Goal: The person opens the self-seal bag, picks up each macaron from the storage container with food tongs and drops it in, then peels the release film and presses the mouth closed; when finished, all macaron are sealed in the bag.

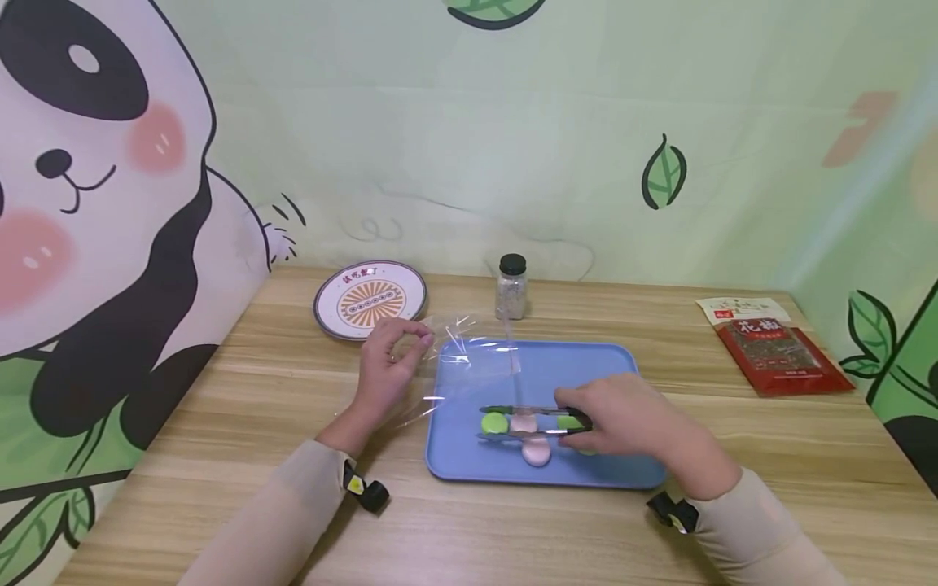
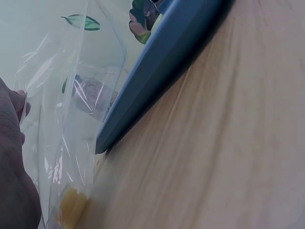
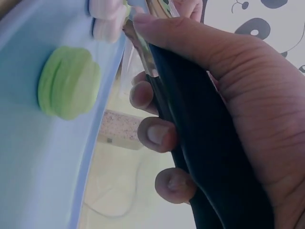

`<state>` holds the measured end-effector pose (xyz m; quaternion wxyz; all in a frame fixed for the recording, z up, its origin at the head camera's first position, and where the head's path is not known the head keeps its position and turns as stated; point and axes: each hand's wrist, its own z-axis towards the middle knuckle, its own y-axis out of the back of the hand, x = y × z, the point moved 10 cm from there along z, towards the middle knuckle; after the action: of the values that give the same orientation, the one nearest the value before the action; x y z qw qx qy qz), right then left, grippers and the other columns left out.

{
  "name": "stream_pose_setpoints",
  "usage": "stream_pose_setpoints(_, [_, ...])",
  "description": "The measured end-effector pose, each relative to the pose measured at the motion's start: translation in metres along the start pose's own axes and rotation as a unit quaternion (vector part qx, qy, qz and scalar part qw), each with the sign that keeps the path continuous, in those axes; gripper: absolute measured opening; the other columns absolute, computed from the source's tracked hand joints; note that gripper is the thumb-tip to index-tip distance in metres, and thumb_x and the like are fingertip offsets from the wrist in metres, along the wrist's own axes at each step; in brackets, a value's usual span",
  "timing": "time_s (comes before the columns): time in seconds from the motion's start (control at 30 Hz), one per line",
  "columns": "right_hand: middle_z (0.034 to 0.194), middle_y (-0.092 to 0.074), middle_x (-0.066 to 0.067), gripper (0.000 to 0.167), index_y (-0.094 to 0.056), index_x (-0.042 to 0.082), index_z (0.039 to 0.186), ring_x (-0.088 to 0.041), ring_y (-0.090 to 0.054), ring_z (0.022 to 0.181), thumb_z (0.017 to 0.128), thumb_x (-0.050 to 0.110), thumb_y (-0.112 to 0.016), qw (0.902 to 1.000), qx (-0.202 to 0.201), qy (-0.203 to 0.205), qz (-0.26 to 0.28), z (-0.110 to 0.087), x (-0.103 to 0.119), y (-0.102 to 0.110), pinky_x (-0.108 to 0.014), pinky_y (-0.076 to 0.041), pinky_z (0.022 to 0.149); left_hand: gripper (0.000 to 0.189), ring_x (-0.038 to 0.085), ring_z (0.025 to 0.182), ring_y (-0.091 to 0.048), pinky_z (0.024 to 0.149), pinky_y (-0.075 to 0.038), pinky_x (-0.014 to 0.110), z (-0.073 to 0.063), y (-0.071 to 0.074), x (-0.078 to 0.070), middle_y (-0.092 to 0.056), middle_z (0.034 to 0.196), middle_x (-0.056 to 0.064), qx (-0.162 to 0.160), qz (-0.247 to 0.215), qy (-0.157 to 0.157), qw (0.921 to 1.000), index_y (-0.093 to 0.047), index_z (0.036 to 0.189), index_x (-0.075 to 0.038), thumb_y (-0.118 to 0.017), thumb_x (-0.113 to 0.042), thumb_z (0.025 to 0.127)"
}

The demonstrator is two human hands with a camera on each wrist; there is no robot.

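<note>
My left hand (image 1: 387, 366) pinches a clear plastic bag (image 1: 472, 358) that stands partly over the left side of a blue tray (image 1: 579, 358). Low in the bag, the left wrist view has a yellow macaron (image 2: 72, 207). My right hand (image 1: 626, 415) grips black-handled metal tongs (image 3: 200, 138) above the tray. Their tips lie on either side of a green macaron (image 1: 494, 423); whether they touch it, I cannot tell. Pink macarons (image 1: 536, 452) sit beside it, one partly behind the tongs. Another green macaron (image 3: 69, 82) lies below the right hand.
A patterned plate (image 1: 371, 299) stands at the back left. Behind the tray is a black-lidded glass jar (image 1: 511, 289). On the right lies a red spice packet (image 1: 777, 350). A panda-printed cloth (image 1: 550, 146) hangs behind the wooden table (image 1: 513, 537).
</note>
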<state>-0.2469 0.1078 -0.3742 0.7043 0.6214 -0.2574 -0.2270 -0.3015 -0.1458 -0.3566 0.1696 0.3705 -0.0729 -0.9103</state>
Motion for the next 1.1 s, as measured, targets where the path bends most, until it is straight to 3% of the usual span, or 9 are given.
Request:
stream_pose_setpoints(0.3, [0.059,-0.040,0.019,0.033,-0.055,0.022,0.084,-0.001,-0.035,0.051,0.084,0.047,-0.078,0.9997,0.002,0.003,0.024,-0.003,-0.006,0.002,-0.023,-0.025,0.043,0.009,0.033,0.088,-0.057,0.090,-0.039,0.030,0.000,-0.001,-0.001,-0.071,0.088,0.016,0.006,0.003,0.001,1.0000,-0.070,0.090,0.003,-0.073,0.009,0.084])
stream_pose_setpoints(0.53, [0.060,-0.041,0.019,0.032,-0.054,0.025,0.084,-0.001,-0.037,0.052,0.086,0.047,-0.076,0.9994,-0.001,-0.002,0.036,-0.004,-0.010,0.008,-0.022,-0.026,0.044,0.010,0.044,0.087,-0.057,0.090,-0.039,0.029,0.000,-0.001,-0.003,-0.071,0.087,0.017,0.007,-0.006,0.000,1.0000,-0.070,0.089,0.004,-0.072,0.011,0.083])
stream_pose_setpoints(0.87, [0.060,-0.043,0.017,0.030,-0.055,0.026,0.086,-0.002,-0.037,0.051,0.088,0.049,-0.074,0.9983,0.006,-0.022,0.053,-0.007,-0.015,0.014,-0.024,-0.026,0.044,0.010,0.038,0.087,-0.057,0.088,-0.039,0.028,0.000,0.000,-0.003,-0.071,0.088,0.016,0.006,-0.001,0.000,1.0000,-0.070,0.089,0.003,-0.073,0.010,0.083])
stream_pose_setpoints(1.1, [0.062,-0.045,0.016,0.029,-0.058,0.025,0.092,-0.003,-0.040,0.052,0.089,0.051,-0.072,0.9962,0.008,-0.067,0.055,-0.016,-0.028,0.031,-0.024,-0.030,0.045,0.008,0.038,0.087,-0.058,0.088,-0.039,0.027,0.000,-0.001,-0.005,-0.071,0.087,0.016,0.007,-0.002,-0.006,1.0000,-0.071,0.089,0.003,-0.073,0.009,0.083])
